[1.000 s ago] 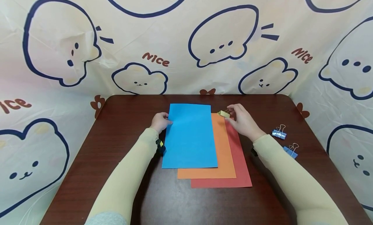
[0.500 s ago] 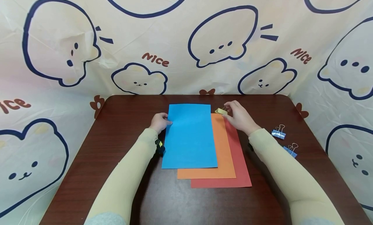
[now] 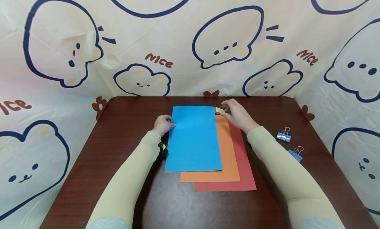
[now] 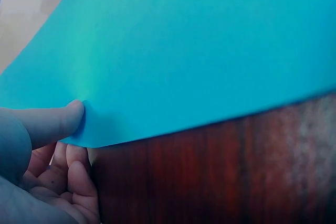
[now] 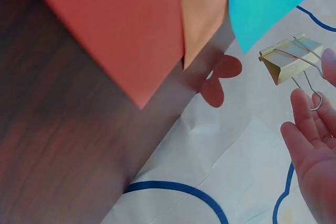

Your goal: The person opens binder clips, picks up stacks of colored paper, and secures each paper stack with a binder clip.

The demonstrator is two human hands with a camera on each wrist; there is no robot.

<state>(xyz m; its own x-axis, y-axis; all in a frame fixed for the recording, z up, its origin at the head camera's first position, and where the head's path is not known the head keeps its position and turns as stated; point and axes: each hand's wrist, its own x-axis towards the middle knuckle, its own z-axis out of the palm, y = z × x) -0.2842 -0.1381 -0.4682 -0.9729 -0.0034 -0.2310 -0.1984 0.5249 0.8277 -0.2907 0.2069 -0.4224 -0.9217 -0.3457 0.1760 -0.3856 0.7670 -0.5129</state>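
Note:
My left hand point(image 3: 162, 124) pinches the left edge of a blue sheet of paper point(image 3: 193, 140), thumb on top and fingers beneath, as the left wrist view shows. Under the blue sheet, an orange sheet point(image 3: 230, 150) and a red sheet point(image 3: 246, 169) stick out to the right and toward the front. Between thumb and fingers, my right hand point(image 3: 239, 115) holds a gold binder clip point(image 5: 291, 59) by its wire handles. In the head view the clip is at the blue sheet's far right corner; the right wrist view shows it beside that corner, apart from it.
Two blue binder clips, one upper point(image 3: 284, 135) and one lower point(image 3: 296, 154), lie on the dark wooden table point(image 3: 118, 130) to the right, near the right forearm. A printed cloth point(image 3: 184, 80) hangs behind the table's far edge.
My right hand has moved left with the gold binder clip, from above the orange and red sheets to the blue sheet's far right corner. The left hand has stayed in place.

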